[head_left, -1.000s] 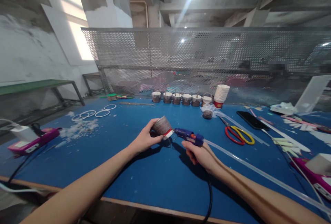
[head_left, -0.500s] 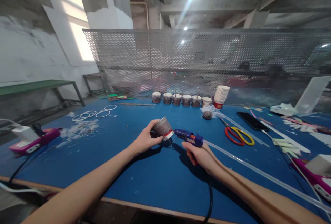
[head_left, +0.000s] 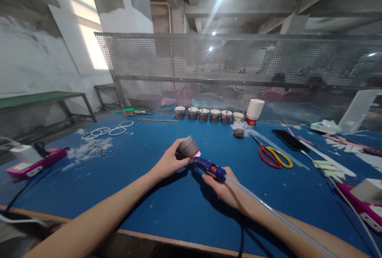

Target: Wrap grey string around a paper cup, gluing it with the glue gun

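Tilted on its side, a paper cup (head_left: 188,146) wrapped in grey-brown cord is held by my left hand (head_left: 171,160), fingers and thumb around it. A red and white band shows near its right end. My right hand (head_left: 225,186) grips a blue glue gun (head_left: 211,168), with a long clear glue stick (head_left: 262,204) running out of its back. The gun's nozzle is at the cup's lower right edge, close to my left thumb; whether it touches is too small to tell. A dark cable hangs below my right hand.
Several wrapped cups (head_left: 203,115) line the back beside stacked paper cups (head_left: 255,111). A cord ball (head_left: 238,133), scissors (head_left: 273,157) and phone (head_left: 289,140) lie right. White rings (head_left: 117,131), scraps and a pink power strip (head_left: 37,165) are left. A mesh panel (head_left: 143,59) stands behind.
The glue gun and my right hand have moved left and slightly down, with the nozzle now at the cup's lower edge. My left hand and the cup have barely moved.
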The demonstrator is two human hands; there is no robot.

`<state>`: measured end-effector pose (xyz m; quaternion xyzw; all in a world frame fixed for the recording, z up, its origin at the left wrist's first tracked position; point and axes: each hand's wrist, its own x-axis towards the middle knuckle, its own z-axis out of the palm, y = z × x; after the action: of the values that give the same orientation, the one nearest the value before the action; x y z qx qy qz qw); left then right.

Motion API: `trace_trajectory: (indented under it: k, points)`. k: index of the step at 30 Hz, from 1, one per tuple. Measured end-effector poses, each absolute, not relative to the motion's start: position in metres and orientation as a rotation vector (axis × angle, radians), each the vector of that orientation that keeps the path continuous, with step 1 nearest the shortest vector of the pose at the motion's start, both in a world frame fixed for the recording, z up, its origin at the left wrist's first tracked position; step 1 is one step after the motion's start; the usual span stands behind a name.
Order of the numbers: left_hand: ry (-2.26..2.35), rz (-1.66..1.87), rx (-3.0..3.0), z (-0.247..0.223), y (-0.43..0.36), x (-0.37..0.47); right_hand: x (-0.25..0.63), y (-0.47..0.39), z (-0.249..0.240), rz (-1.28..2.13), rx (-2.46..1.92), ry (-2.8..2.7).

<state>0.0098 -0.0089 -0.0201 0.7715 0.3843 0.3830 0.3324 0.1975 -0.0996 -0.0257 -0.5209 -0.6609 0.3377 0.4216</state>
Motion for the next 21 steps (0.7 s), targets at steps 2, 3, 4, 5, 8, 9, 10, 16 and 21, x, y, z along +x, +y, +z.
trace_trajectory:
  k: [2,3,4,5,8,9,10,16,21]
  points:
    - [1.024,0.996,2.01,-0.018,-0.01,0.011,0.198,-0.1,-0.026,0.814,-1.268,-1.679]
    - [1.027,0.994,2.005,-0.018,-0.01,0.011,0.198,-0.1,-0.026,0.803,-1.253,-1.686]
    - [1.026,0.994,1.999,-0.018,-0.01,0.011,0.199,-0.1,-0.026,0.793,-1.239,-1.69]
    - [1.022,0.998,1.995,-0.018,-0.01,0.011,0.2,-0.1,-0.026,0.782,-1.228,-1.686]
    - [1.012,1.021,1.993,-0.019,-0.01,0.012,0.203,-0.1,-0.024,0.744,-1.219,-1.63]
    - [1.015,1.03,1.989,-0.02,-0.01,0.012,0.204,-0.099,-0.023,0.718,-1.214,-1.603]
    - [1.02,1.038,1.979,-0.02,-0.011,0.013,0.205,-0.098,-0.023,0.681,-1.205,-1.578]
    - [1.079,1.07,1.903,-0.016,-0.021,0.023,0.204,-0.083,-0.032,0.484,-1.106,-1.533]
    - [1.11,1.089,1.895,-0.011,-0.03,0.03,0.201,-0.076,-0.044,0.37,-1.07,-1.605]
